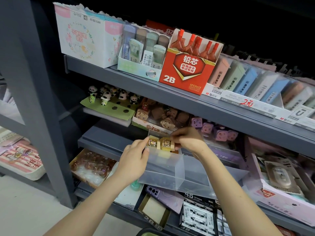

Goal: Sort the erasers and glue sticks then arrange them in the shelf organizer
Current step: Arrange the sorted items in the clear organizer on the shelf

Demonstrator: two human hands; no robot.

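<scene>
At the middle shelf (102,143), you hold two yellow erasers side by side over the clear organizer bin (162,169).
Your left hand (134,160) pinches the left eraser (152,142) and your right hand (187,140) grips the right eraser (167,143), the two touching above the bin's far end. Best to lower both together, printed faces toward you, snug against the far wall, so later rows fit.

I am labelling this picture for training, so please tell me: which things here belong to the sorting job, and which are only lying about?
Job: left hand pinching yellow eraser pack; right hand holding second eraser pack; clear organizer bin.
Lying about: red 2B lead box; panda figures; purple phone.
</scene>
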